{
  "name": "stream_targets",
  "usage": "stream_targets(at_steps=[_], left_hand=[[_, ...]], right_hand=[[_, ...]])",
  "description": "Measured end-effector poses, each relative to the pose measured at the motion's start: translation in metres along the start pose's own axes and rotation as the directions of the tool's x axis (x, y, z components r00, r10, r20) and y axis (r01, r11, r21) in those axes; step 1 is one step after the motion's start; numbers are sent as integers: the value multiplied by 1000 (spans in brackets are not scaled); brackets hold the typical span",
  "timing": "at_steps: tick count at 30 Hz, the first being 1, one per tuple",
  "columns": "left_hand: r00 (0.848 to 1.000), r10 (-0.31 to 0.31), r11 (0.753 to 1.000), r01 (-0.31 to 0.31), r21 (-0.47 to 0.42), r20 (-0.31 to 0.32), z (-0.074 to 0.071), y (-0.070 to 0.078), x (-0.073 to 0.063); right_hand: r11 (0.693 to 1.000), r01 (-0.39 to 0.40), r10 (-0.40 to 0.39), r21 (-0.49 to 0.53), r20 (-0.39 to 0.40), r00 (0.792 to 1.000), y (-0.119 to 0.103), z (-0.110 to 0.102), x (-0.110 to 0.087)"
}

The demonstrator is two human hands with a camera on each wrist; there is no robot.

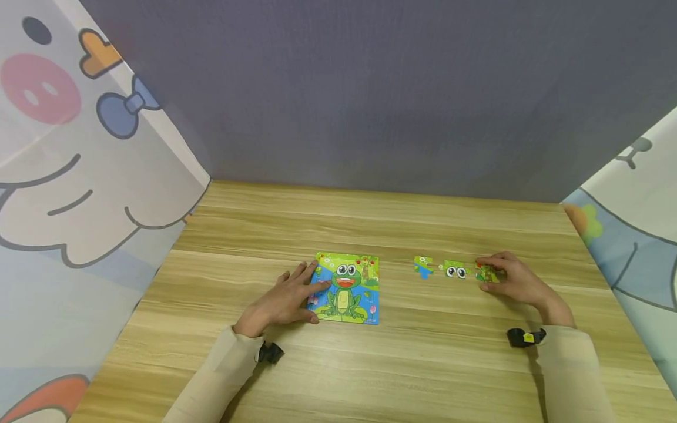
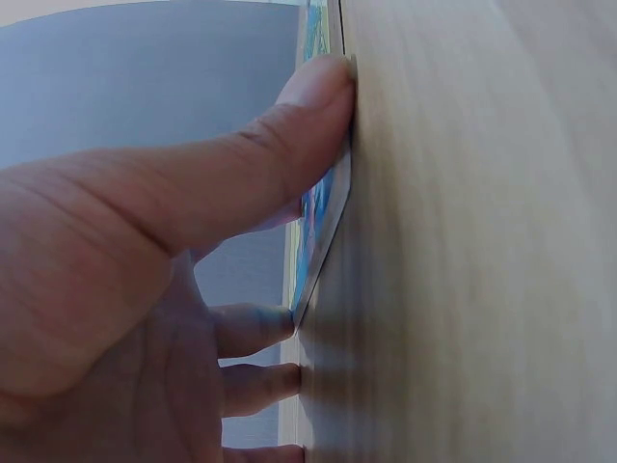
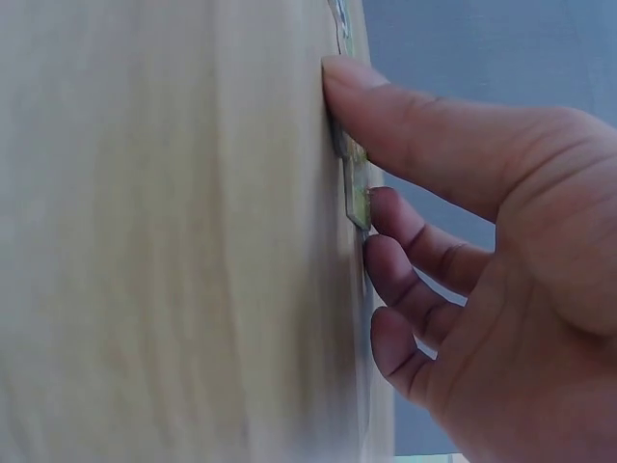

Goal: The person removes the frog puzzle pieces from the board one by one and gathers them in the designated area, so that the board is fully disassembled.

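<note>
A square frog puzzle board (image 1: 344,296) lies flat on the table, in front and left of centre. My left hand (image 1: 288,296) rests at its left side with the fingers spread; the index finger reaches over the picture, and the thumb (image 2: 313,92) is at the near corner. To the right, a puzzle piece with red and green print (image 1: 485,272) sits between the thumb and fingers of my right hand (image 1: 515,282), which pinches it at table level. Left of it are a puzzle piece with two eyes (image 1: 456,270) and a blue and green puzzle piece (image 1: 423,267).
The wood-grain table (image 1: 402,364) ends at a grey upright panel (image 1: 381,106) at the back. Cartoon-printed sheets flank it, one on the left (image 1: 106,194) and another on the right (image 1: 650,235).
</note>
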State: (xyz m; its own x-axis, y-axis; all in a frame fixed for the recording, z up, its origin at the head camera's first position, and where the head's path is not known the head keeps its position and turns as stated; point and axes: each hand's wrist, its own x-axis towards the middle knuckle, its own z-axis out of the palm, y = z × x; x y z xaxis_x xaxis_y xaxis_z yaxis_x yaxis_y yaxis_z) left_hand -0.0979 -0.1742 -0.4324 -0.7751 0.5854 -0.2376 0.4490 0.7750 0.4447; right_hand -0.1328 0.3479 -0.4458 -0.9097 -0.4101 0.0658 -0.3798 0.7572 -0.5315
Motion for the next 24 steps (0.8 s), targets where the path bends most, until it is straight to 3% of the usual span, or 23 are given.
stream_targets(at_steps=[6,16,24], left_hand=[[1000,1,1000,-1,2,0,0,0,0],[1000,6,1000,-6,-6,-13,0,1,-1],[1000,17,1000,-17,2,-21,1,0,0]], right_hand=[[999,39,-39,29,-13,999,4,2,-1],[1000,-22,21,16,22,1000,-1,0,-1],[999,-8,8,35,20,1000,-3,-1,-1]])
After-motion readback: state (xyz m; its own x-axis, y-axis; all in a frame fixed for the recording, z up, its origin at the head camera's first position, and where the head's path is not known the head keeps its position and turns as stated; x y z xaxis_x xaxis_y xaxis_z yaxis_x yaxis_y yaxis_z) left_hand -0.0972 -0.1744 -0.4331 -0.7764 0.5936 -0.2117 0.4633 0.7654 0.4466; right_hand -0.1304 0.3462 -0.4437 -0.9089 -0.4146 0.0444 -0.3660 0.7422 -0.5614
